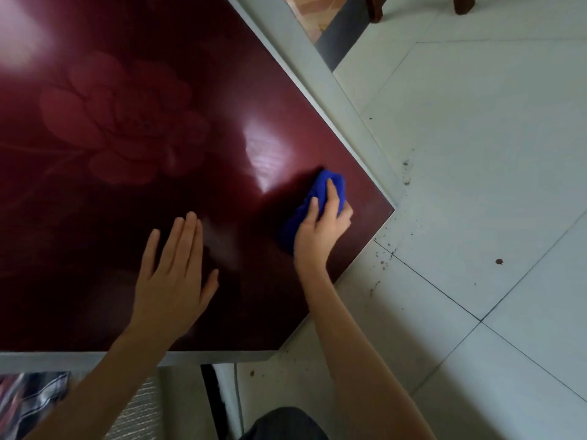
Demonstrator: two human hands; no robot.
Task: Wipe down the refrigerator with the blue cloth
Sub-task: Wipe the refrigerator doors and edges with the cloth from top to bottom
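The refrigerator (120, 192) fills the left of the view: a glossy dark red surface with a faint flower pattern and a pale grey edge. My right hand (320, 227) grips the bunched blue cloth (317, 198) and presses it on the red surface close to the right corner. My left hand (178, 274) lies flat on the surface to the left of it, fingers straight and together. Light glares off the panel just above the cloth.
Pale floor tiles (476, 154) spread to the right, with dark specks of dirt near the refrigerator's corner (384, 249). Dark wooden furniture legs (463, 4) stand at the top right. Striped fabric (28, 398) shows at the bottom left.
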